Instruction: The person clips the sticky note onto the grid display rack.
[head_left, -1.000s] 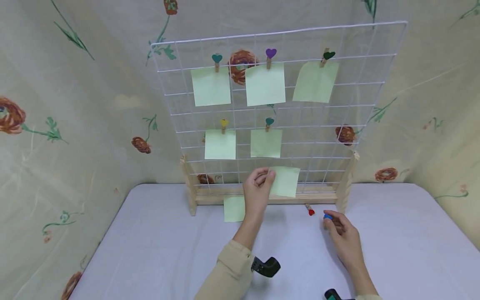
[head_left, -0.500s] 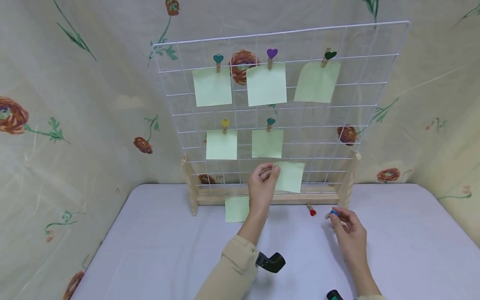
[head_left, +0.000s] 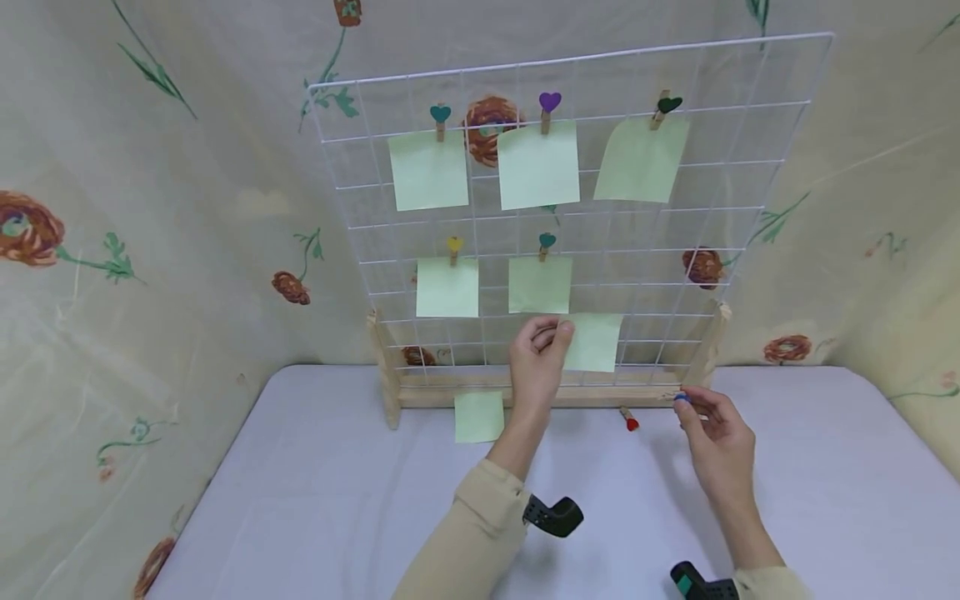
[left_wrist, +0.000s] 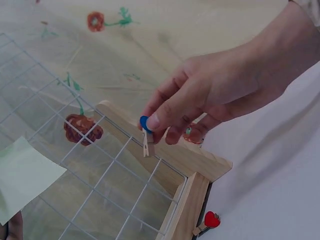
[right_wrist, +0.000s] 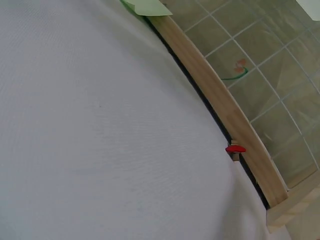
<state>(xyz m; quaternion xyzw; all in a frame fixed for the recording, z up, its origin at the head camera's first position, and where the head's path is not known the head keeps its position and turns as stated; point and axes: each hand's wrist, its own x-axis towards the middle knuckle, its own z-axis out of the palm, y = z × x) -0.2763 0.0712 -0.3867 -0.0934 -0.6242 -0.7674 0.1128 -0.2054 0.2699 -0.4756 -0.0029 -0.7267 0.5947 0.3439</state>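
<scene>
My left hand [head_left: 536, 371] pinches a pale green paper note [head_left: 596, 343] by its left side, close to the lower part of the white wire grid [head_left: 637, 267]. Off to the right, my right hand [head_left: 723, 446] holds a small wooden clothespin [left_wrist: 146, 137] by its blue heart [head_left: 681, 398], with the wooden legs pointing away from the fingers. On the grid hang several green notes [head_left: 538, 167] in two rows, each under a heart-topped clothespin. Below the grid lies another clothespin with a red heart [head_left: 632, 423], against the wooden base. The right wrist view shows no hand.
A loose green note [head_left: 478, 418] leans at the base's front, left of the left forearm. The grid stands in a wooden stand [head_left: 450, 398] on a white-covered table [head_left: 322, 500]. Behind it hangs a flowered curtain [head_left: 187, 208].
The left hand has carried its note up and to the right, nearer the grid's middle. The right hand has risen slightly with the blue-heart clothespin and shifted right.
</scene>
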